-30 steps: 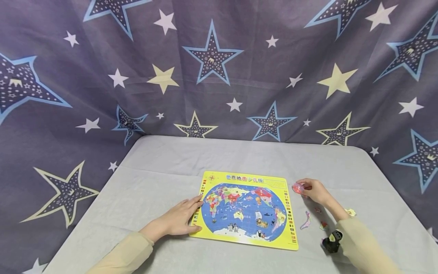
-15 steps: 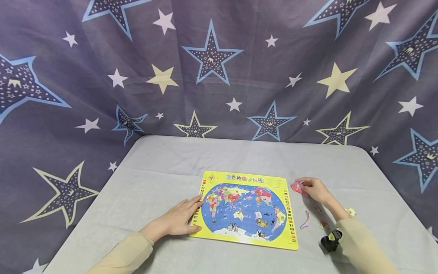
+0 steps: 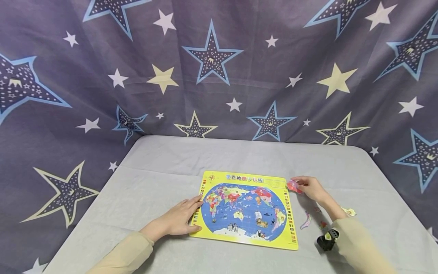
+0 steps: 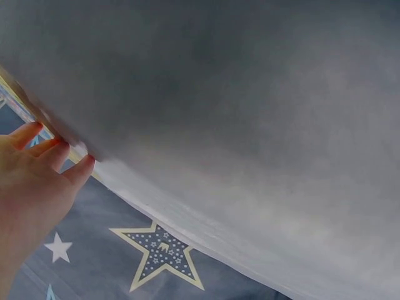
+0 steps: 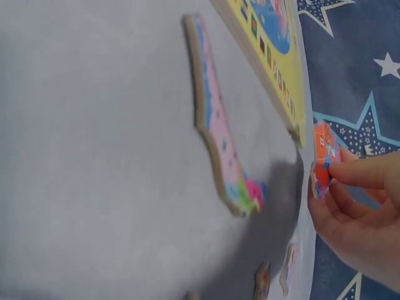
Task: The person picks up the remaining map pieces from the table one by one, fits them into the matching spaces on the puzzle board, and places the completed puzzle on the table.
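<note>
A yellow-bordered world map puzzle board [image 3: 285, 243] lies on the grey table. My left hand [image 3: 179, 217] rests on its left edge, fingers extended; in the left wrist view the fingertips [image 4: 84, 164] touch that edge. By the upper right corner, my right hand [image 3: 313, 189] pinches a red puzzle piece [image 3: 292, 186] between thumb and fingers. In the right wrist view that piece [image 5: 325, 156] is tilted up on edge beyond the board's side. A long pink and purple puzzle piece [image 3: 306, 220] lies on the table below the right hand.
More small puzzle pieces, including a red and green one [image 3: 323, 225] and a pale yellow one [image 3: 349, 211], lie right of the board. A black wrist camera [image 3: 326, 242] sits by the right sleeve. A star-patterned curtain [image 3: 219, 76] hangs behind the table [image 3: 164, 160].
My right hand has shifted slightly left with the red puzzle piece, bringing it to the board's upper right corner. The left hand and the board stay in place.
</note>
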### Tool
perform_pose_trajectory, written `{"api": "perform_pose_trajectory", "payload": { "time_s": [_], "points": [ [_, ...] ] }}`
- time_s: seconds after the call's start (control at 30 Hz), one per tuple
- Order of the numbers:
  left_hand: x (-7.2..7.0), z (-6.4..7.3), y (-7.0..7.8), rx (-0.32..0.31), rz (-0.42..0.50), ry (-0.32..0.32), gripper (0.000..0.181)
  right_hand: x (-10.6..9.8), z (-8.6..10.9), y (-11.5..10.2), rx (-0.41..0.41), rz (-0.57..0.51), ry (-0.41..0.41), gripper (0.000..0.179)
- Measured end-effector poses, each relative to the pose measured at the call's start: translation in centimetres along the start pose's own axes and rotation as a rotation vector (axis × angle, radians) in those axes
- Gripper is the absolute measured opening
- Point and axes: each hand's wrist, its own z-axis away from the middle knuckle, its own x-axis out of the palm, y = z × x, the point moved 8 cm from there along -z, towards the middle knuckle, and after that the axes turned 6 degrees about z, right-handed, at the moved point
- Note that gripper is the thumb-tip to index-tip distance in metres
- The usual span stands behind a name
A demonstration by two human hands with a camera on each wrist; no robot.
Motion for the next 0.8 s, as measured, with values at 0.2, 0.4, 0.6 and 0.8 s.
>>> {"api": "perform_pose_trajectory", "payload": {
  "time_s": [0.2,0.4,0.6,0.8],
  "points": [
    [0.0,0.0,0.0,0.006,-0.003,0.007,0.079,0.7,-0.4,-0.8,0.000,-0.031,-0.027,0.028],
    [0.0,0.0,0.0,0.006,0.002,0.007,0.079,1.6,-0.8,-1.6,-0.007,-0.062,-0.056,0.028],
    [0.0,0.0,0.0,0.010,0.000,0.012,0.078,2.4,-1.1,-2.2,-0.014,-0.060,-0.079,0.028],
    [0.0,0.0,0.0,0.007,0.003,0.010,0.078,3.1,-1.3,-2.7,-0.005,-0.065,-0.101,0.028]
  ]
}}
